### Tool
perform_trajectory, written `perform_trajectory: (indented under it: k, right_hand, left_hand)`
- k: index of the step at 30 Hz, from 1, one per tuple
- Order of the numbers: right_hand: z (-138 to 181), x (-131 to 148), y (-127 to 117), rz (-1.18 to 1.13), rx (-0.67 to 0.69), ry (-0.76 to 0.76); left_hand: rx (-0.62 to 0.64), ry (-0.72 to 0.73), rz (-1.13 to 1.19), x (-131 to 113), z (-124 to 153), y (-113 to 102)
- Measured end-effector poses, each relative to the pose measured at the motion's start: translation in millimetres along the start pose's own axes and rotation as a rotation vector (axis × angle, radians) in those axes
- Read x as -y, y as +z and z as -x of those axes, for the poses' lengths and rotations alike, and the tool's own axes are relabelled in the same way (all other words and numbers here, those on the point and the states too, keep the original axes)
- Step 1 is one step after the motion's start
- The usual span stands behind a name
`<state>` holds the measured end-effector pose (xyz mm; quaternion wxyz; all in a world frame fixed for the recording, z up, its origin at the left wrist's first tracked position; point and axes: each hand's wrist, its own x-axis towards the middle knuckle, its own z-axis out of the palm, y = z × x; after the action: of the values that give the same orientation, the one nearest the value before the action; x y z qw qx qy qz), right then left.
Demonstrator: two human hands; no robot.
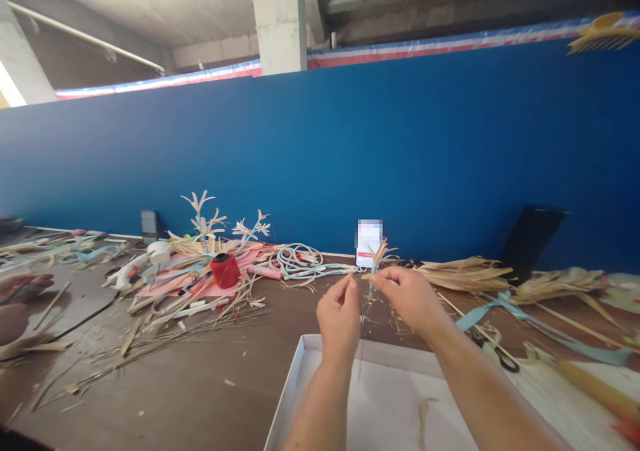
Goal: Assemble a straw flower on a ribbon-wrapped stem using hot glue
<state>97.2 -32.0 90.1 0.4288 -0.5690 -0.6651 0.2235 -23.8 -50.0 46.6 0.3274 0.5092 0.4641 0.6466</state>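
You are reaching both forearms forward over the shallow white cardboard tray, wrists bending inward so the fingertips are nearly meeting past its far edge. Your right hand is pinching the small straw-coloured flower with splayed petals near its base, just before the upright lit phone. Your left hand is keeping thumb and forefinger together; whether they are gripping anything, you cannot tell. Beyond, the tall blue partition is bounding the brown tabletop, whose surface is stretching leftward from the tray, below the red thread spool.
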Motion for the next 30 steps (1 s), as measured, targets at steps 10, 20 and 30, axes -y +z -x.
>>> perform_trajectory:
  k: [10,20,30]
  right_hand:
    - [2.5,9.5,-9.7,0.016,0.116,-0.038]
    - [1.2,1.8,-3.6,0.021,0.099,-0.068]
    - [1.0,-1.8,-1.3,0.030,0.111,-0.065]
  left_hand:
    - [0.321,-0.406,0.416,9.9,-9.0,-7.0]
    - [0.342,-0.400,0.280,10.2,-8.9,-9.2]
    - [0.336,-0.312,0.190,13.0,-10.1,-10.5]
